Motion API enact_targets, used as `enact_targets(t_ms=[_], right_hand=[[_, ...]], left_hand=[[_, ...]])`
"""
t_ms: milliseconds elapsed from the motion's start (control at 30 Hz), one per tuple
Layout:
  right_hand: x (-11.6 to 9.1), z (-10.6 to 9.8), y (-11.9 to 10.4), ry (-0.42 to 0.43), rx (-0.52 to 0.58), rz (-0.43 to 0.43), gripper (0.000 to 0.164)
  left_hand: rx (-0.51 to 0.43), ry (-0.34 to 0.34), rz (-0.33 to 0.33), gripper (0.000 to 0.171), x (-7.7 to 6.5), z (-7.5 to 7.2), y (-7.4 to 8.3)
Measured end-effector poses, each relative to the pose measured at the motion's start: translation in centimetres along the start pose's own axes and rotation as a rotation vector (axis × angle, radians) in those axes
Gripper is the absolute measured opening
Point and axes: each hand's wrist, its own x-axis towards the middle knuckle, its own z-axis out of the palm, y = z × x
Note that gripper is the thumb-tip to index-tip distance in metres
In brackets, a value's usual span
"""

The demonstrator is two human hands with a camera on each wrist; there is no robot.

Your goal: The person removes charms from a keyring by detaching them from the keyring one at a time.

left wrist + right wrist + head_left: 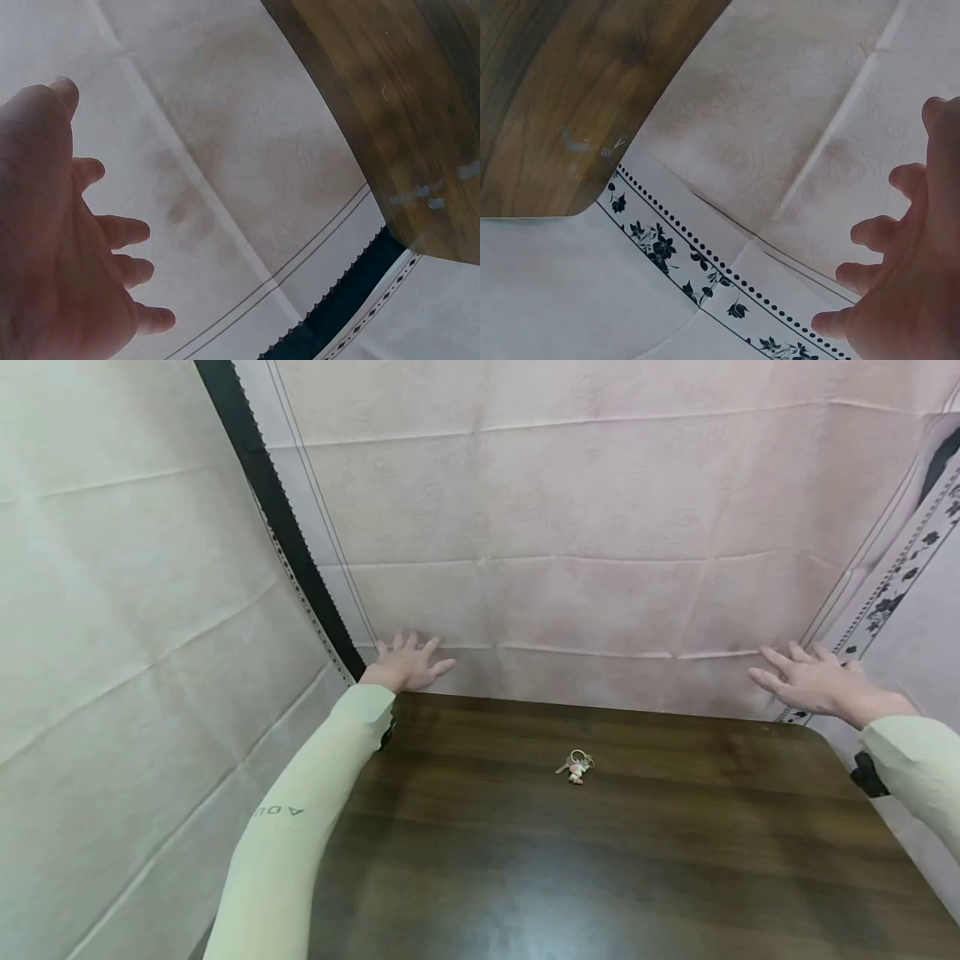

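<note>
A small bunch of keys (576, 766) with a ring and a pale figure charm lies on the dark wooden table (525, 860), toward its far edge. My left hand (408, 665) is spread over the table's far left corner and holds nothing. Out past the far right corner, my right hand (813, 681) is likewise spread, with nothing in it. Both hands are well apart from the keys. In the left wrist view the left hand (67, 225) shows its fingers stretched out; the right wrist view shows the right hand (900, 247) the same way.
Pale cloth (600, 527) hangs behind the table, with more cloth (112, 652) along the left. A dark green band (281, 518) runs down the left corner. A flower-patterned border (892, 593) edges the right cloth.
</note>
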Motion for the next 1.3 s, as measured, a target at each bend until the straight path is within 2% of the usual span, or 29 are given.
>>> enact_targets(t_ms=[400,700,867,1033,1300], right_hand=[[0.7,2.1,-0.9,-0.008,0.020,-0.022,0.083],[1.2,3.4,-2.3,0.018,0.031,-0.069,0.080],[1.3,3.4,-3.1,0.022,0.029,-0.082,0.078],[1.5,3.6,-3.8,0.047,0.050,-0.102,0.077],[0.6,4.4,-4.5,0.092,0.055,-0.155,0.070]], left_hand=[[0.029,0.010,0.048,0.072,0.7,1.0,1.8],[0.015,0.029,0.053,0.069,0.9,2.0,2.8],[-0.018,0.024,0.048,0.069,0.9,2.2,3.6],[-0.007,0.021,0.047,0.069,1.1,2.3,4.5],[0.005,-0.015,0.080,0.070,1.4,2.9,5.7]])
